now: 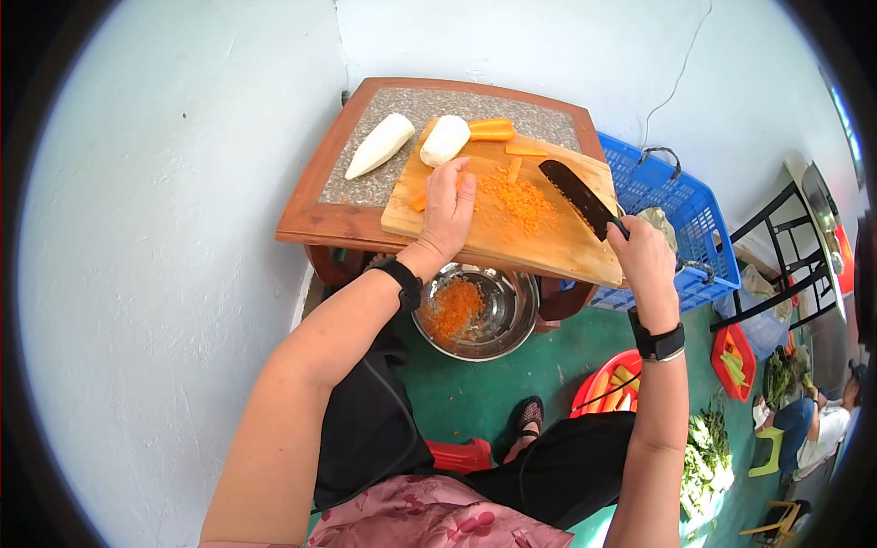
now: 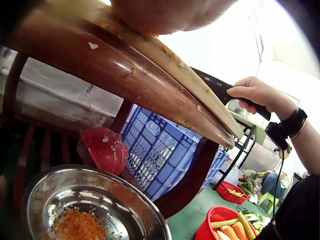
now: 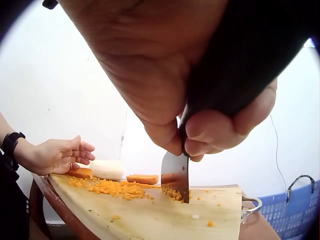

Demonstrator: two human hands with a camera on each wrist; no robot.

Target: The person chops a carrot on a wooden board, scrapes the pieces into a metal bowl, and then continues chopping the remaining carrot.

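My right hand (image 1: 644,260) grips the black handle of a kitchen knife (image 1: 574,190), its dark blade over the right part of the wooden cutting board (image 1: 557,254). In the right wrist view, carrot bits cling to the blade (image 3: 175,172), whose lower edge is right at the board. Chopped carrot (image 1: 523,203) lies mid-board. My left hand (image 1: 445,215) is at the board's near left edge, fingers loosely bent, close beside a carrot piece (image 3: 80,173). Behind it lie a peeled white radish piece (image 1: 446,140) and a thick carrot length (image 1: 491,129), with thinner carrot slices (image 1: 527,150).
Another peeled white radish (image 1: 382,146) lies on the stone-topped table (image 1: 343,190). Below the table's front edge stands a steel bowl (image 1: 523,315) holding chopped carrot. A blue crate (image 1: 713,219) is at the right; a red basin (image 1: 585,391) of vegetables sits on the floor.
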